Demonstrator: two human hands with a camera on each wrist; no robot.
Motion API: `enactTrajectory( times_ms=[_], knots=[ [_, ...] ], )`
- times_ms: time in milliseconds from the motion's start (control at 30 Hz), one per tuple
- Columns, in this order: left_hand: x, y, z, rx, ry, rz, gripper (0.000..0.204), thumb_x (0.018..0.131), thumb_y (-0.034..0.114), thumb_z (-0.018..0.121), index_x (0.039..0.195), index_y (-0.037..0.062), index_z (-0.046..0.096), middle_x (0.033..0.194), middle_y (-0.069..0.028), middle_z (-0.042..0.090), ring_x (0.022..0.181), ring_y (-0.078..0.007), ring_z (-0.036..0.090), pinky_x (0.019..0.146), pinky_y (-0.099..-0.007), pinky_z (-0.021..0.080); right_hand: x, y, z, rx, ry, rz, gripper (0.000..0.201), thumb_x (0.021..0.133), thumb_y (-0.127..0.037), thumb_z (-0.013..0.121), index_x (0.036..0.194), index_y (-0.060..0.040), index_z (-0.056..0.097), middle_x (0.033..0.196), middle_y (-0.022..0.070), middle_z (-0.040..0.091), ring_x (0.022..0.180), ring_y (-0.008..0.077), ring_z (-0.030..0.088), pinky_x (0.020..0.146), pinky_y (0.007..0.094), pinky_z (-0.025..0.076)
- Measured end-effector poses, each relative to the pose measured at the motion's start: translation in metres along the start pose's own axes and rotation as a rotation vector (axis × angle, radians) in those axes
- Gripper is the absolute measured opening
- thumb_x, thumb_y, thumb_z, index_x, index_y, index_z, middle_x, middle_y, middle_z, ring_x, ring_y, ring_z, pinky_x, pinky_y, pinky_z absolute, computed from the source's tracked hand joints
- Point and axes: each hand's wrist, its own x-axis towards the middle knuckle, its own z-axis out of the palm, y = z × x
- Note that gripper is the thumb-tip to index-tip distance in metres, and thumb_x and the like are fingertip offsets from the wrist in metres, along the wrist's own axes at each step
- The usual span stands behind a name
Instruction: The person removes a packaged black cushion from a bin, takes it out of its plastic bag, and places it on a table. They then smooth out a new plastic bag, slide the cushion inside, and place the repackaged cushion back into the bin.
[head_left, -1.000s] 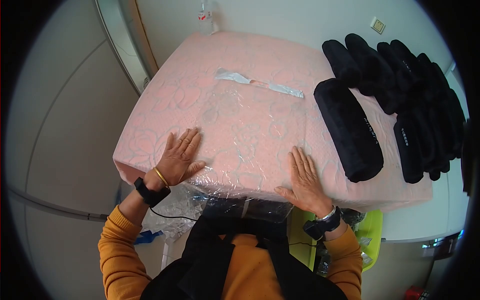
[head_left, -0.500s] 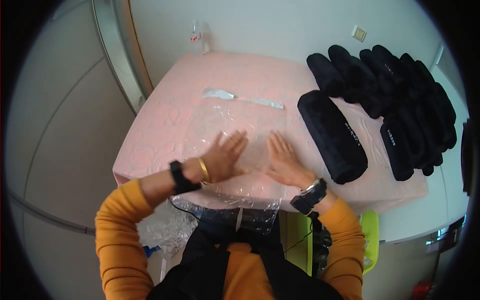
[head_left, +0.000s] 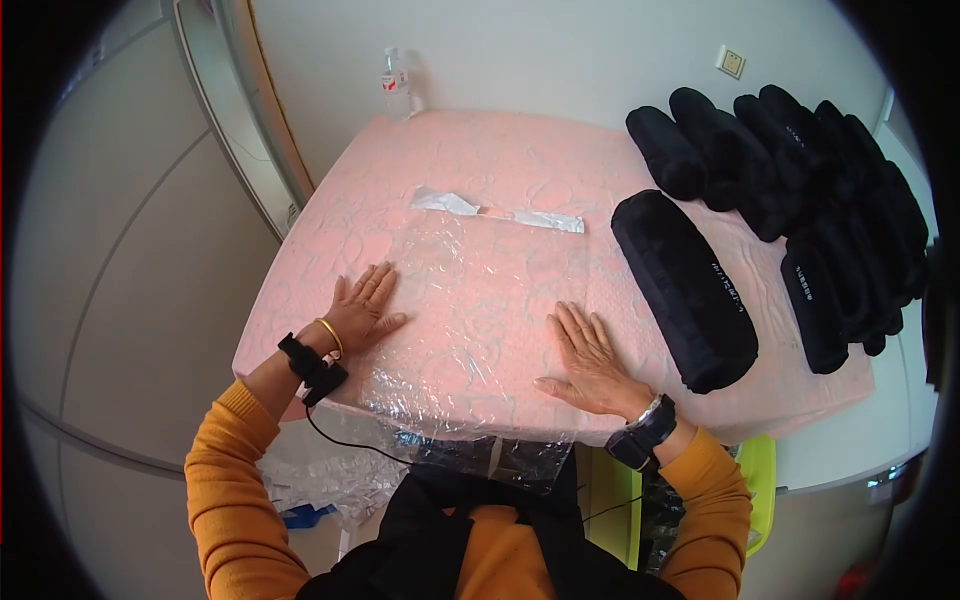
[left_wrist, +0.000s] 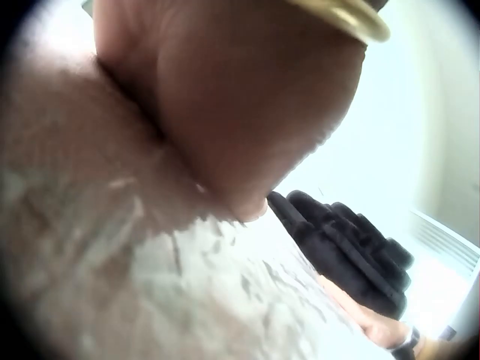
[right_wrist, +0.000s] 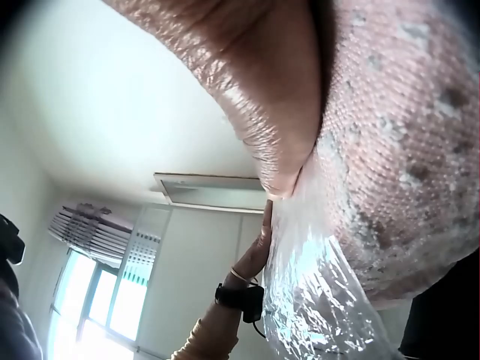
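Note:
A clear plastic bag [head_left: 470, 320] lies spread over the pink patterned cloth [head_left: 300, 300], its near end hanging past the table's front edge. Across its far end runs a white strip [head_left: 550, 221]. My left hand [head_left: 362, 312] rests flat at the bag's left side, fingers straight and slightly spread. At the right side my right hand [head_left: 590, 365] presses flat with its thumb out toward the middle. In the right wrist view the plastic [right_wrist: 322, 300] shows crinkled and shiny beside the thumb. Neither hand grips anything.
A black cushion roll [head_left: 685, 290] with white lettering lies right of the bag. Several more black rolls [head_left: 800, 150] are piled behind it at the right. A plastic bottle [head_left: 396, 85] stands by the wall. Below the table are a yellow-green bin [head_left: 762, 490] and crumpled clear plastic [head_left: 335, 475].
Both hands came together over the middle of the bag half a second ago. They have since slid apart to its two sides. The head view has also shifted.

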Motion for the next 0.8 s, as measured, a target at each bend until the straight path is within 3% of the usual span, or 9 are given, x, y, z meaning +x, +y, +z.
enactTrajectory(
  times_ms=[233, 333, 367, 433, 500, 600, 633, 700, 800],
  knots=[
    [-0.005, 0.003, -0.013, 0.004, 0.001, -0.088, 0.089, 0.09, 0.066, 0.038, 0.15, 0.0035, 0.016, 0.158, -0.0134, 0.008, 0.146, -0.0297, 0.006, 0.112, -0.0608, 0.005, -0.009, 0.006, -0.005, 0.008, 0.027, 0.015, 0.092, 0.091, -0.059, 0.042, 0.145, 0.0098, 0.013, 0.153, 0.0282, 0.011, 0.145, 0.0372, 0.006, 0.116, 0.0503, 0.005],
    [-0.001, 0.025, -0.054, 0.349, -0.163, -0.21, 0.091, 0.089, 0.067, 0.039, 0.147, -0.0016, 0.022, 0.157, -0.017, 0.012, 0.146, -0.0313, 0.011, 0.112, -0.0595, 0.009, -0.001, 0.014, -0.023, 0.062, -0.016, 0.069, 0.089, 0.092, -0.057, 0.043, 0.144, 0.0106, 0.015, 0.152, 0.0291, 0.014, 0.144, 0.0379, 0.01, 0.116, 0.0509, 0.008],
    [0.007, 0.036, -0.059, 0.348, -0.162, -0.205, 0.091, 0.089, 0.067, 0.039, 0.147, -0.0016, 0.022, 0.157, -0.017, 0.012, 0.146, -0.0313, 0.011, 0.112, -0.0595, 0.009, 0.011, 0.016, -0.029, 0.056, 0.053, 0.06, 0.088, 0.092, -0.055, 0.043, 0.144, 0.0107, 0.015, 0.152, 0.029, 0.014, 0.144, 0.0381, 0.011, 0.115, 0.0513, 0.009],
    [0.028, 0.066, -0.069, 0.201, 0.164, 0.131, 0.089, 0.091, 0.063, 0.04, 0.141, -0.0098, 0.029, 0.153, -0.0235, 0.02, 0.144, -0.0345, 0.014, 0.113, -0.0579, 0.011, 0.038, 0.02, -0.038, 0.044, 0.187, 0.035, 0.085, 0.092, -0.051, 0.045, 0.143, 0.0109, 0.016, 0.151, 0.0289, 0.015, 0.143, 0.0387, 0.014, 0.115, 0.0522, 0.011],
    [0.067, 0.099, -0.062, -0.05, 0.196, 0.332, 0.087, 0.091, 0.062, 0.041, 0.142, -0.0068, 0.029, 0.154, -0.022, 0.018, 0.144, -0.0353, 0.016, 0.114, -0.0558, 0.012, 0.073, 0.031, -0.029, 0.029, 0.215, 0.056, 0.083, 0.092, -0.05, 0.046, 0.144, 0.0093, 0.017, 0.152, 0.0281, 0.016, 0.143, 0.0384, 0.013, 0.115, 0.0527, 0.01],
    [0.112, 0.141, -0.032, -0.126, 0.208, 0.32, 0.087, 0.091, 0.064, 0.039, 0.146, -0.0019, 0.025, 0.155, -0.0206, 0.016, 0.144, -0.0354, 0.016, 0.114, -0.0551, 0.011, 0.113, 0.042, -0.017, -0.004, 0.296, 0.09, 0.08, 0.092, -0.047, 0.047, 0.145, 0.0062, 0.019, 0.152, 0.0264, 0.016, 0.144, 0.0377, 0.012, 0.114, 0.0535, 0.01],
    [0.125, 0.148, -0.022, -0.197, 0.143, 0.299, 0.086, 0.091, 0.065, 0.037, 0.148, 0.0015, 0.021, 0.156, -0.0191, 0.014, 0.144, -0.0345, 0.013, 0.114, -0.055, 0.01, 0.118, 0.043, -0.014, -0.002, 0.261, 0.145, 0.08, 0.092, -0.048, 0.047, 0.146, 0.0035, 0.019, 0.153, 0.0249, 0.016, 0.144, 0.0375, 0.01, 0.114, 0.0546, 0.008],
    [0.145, 0.146, -0.012, -0.277, 0.08, 0.286, 0.086, 0.091, 0.065, 0.035, 0.15, 0.005, 0.018, 0.157, -0.0176, 0.012, 0.145, -0.0337, 0.011, 0.115, -0.0549, 0.008, 0.121, 0.048, -0.012, 0.001, 0.182, 0.263, 0.079, 0.092, -0.051, 0.046, 0.148, -0.0018, 0.02, 0.155, 0.0218, 0.014, 0.145, 0.0373, 0.006, 0.114, 0.0569, 0.005],
    [0.156, 0.124, 0.006, -0.144, 0.035, 0.26, 0.085, 0.092, 0.066, 0.031, 0.151, 0.0084, 0.012, 0.158, -0.0146, 0.007, 0.146, -0.0312, 0.005, 0.114, -0.0557, 0.004, 0.117, 0.058, -0.002, -0.011, 0.142, 0.261, 0.078, 0.092, -0.052, 0.045, 0.149, -0.0052, 0.019, 0.155, 0.0218, 0.014, 0.145, 0.0368, 0.005, 0.114, 0.0567, 0.003]
  ],
)
